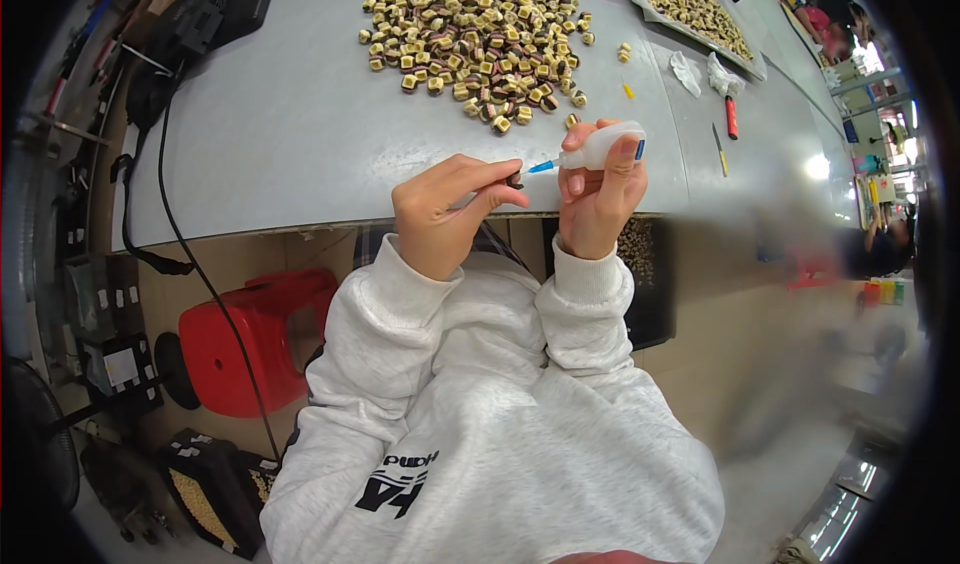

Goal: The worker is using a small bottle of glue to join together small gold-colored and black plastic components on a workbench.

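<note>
My left hand [445, 209] is closed, pinching a small dark piece [515, 181] between thumb and fingertips over the table's near edge. My right hand [602, 199] grips a translucent white squeeze bottle [606, 146], tilted on its side. The bottle's blue needle tip [541, 167] points left and reaches the dark piece; I cannot tell whether it touches. Beyond both hands lies a big heap of small cube-shaped pieces [480, 44] in cream, dark brown and pink. One loose cube [572, 121] sits just past the bottle.
On the grey table [270, 154], to the right, are a yellow needle tip [628, 92], crumpled white tissue [686, 74], a red-handled tool [731, 119] and a thin yellow-handled tool [720, 152]. A filled tray [690, 9] stands far right. A black cable [185, 234] hangs at left, near a red stool [240, 349].
</note>
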`<state>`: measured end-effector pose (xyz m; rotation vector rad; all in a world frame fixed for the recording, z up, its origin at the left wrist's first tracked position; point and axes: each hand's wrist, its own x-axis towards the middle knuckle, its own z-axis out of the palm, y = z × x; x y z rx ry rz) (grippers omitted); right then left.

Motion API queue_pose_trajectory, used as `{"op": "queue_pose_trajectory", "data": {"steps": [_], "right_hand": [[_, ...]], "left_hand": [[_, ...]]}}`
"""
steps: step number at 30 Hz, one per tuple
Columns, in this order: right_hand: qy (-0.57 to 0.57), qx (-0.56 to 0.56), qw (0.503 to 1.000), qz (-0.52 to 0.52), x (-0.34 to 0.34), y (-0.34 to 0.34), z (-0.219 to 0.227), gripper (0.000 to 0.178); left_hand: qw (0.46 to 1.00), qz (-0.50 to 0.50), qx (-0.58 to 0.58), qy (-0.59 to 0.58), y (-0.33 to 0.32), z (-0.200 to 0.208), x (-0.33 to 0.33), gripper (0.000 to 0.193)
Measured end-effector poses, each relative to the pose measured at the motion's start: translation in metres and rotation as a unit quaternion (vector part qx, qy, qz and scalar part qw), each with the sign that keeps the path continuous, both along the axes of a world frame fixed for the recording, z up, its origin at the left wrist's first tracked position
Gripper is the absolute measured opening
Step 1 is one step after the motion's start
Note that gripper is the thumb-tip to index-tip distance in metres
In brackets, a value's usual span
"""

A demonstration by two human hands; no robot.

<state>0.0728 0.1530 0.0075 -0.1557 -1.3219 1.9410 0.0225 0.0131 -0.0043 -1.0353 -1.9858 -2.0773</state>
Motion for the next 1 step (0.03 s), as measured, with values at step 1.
{"op": "queue_pose_trajectory", "data": {"steps": [1], "right_hand": [[-0.001, 0.000, 1.000, -0.001, -0.0001, -0.0003, 0.0001, 0.044]], "left_hand": [[1.000, 0.000, -0.001, 0.002, -0.0001, 0.0005, 0.0000, 0.021]]}}
